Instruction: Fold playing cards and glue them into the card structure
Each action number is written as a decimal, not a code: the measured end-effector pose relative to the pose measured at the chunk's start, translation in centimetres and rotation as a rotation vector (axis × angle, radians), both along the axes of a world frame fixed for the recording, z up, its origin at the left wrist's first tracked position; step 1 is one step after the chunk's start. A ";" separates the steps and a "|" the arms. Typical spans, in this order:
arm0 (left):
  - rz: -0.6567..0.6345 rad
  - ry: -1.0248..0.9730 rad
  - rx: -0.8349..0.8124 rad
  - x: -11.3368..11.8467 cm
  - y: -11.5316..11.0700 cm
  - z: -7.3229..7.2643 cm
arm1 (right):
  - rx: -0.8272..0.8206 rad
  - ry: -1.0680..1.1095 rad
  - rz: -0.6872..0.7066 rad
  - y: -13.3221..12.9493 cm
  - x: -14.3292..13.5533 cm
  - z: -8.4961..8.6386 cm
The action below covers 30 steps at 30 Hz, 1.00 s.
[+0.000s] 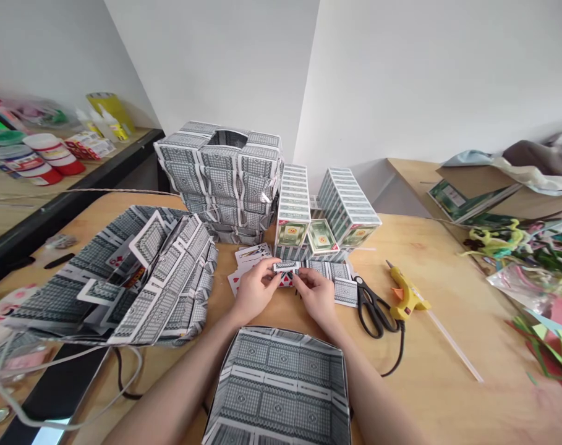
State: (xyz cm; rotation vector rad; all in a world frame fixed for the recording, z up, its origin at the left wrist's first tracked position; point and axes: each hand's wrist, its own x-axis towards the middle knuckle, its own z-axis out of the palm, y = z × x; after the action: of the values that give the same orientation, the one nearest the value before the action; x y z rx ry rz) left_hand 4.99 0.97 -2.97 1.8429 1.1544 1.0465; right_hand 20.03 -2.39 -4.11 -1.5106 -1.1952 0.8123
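Fingers of the left hand (256, 290) and right hand (316, 299) pinch opposite ends of a folded card (286, 266) at the frame's centre, its long axis running left to right between them, neither hand clearly nearer.

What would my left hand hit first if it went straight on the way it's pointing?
Beyond the folded card it holds, your left hand would probably meet the stacked card boxes, though depth is hard to judge.

Playing cards (251, 254), scissors (366, 290) and a yellow glue gun (407, 298) lie on the wooden table (475, 315)
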 end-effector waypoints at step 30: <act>-0.043 0.081 0.262 -0.2 -0.2 0.6 | -0.162 0.632 0.512 -0.1 0.1 1.8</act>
State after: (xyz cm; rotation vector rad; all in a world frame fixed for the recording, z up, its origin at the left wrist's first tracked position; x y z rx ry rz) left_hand 4.74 0.81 -2.34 2.1216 1.0580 1.1525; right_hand 20.14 -2.46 -2.29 -0.9417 -1.0442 1.6191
